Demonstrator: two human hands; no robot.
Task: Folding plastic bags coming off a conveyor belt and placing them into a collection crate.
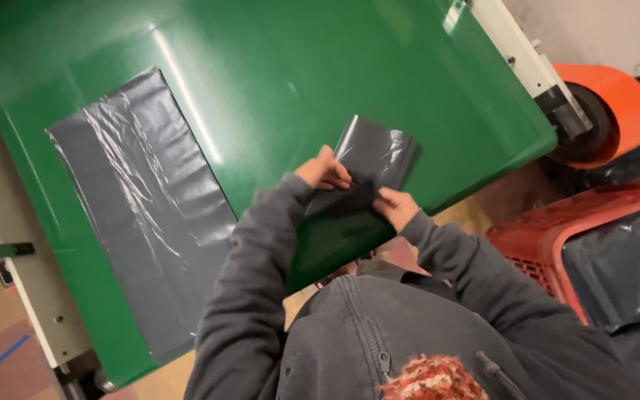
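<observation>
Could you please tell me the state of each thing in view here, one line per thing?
Folded grey bag: folded small, gripped at its near edge by both hands.
Left hand: closed on the folded bag.
Right hand: closed on the folded bag.
Flat grey bag: spread out flat on the belt, wrinkled.
Green belt: bare and glossy around the bags.
Red basket: holding dark bags.
Orange roller: at the belt's end.

The folded grey bag's [375, 159] near edge was hidden beneath both hands, the red basket [557, 230] and orange roller [620, 100] ran off the right edge.
</observation>
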